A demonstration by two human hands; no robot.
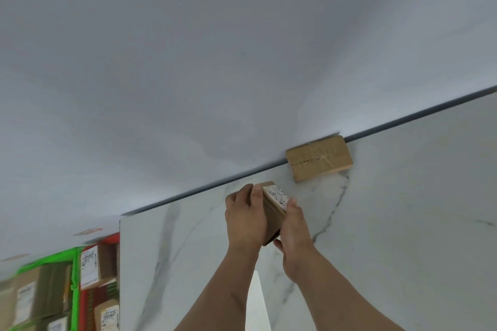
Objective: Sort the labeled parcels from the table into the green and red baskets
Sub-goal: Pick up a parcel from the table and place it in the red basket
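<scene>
A small brown parcel [274,205] with a white printed label on top is held above the white marble table [403,223]. My left hand [244,219] grips its left side and my right hand [294,226] grips its right side. A second brown parcel [319,158] lies at the table's far edge against the wall, taped, no label showing. At the lower left stand the green basket [75,258] and the red basket [114,238], each holding several labeled parcels.
A pale wall [215,62] rises right behind the table's far edge. The table's left edge drops off beside the baskets. Small flat tags lie on the floor beyond the baskets.
</scene>
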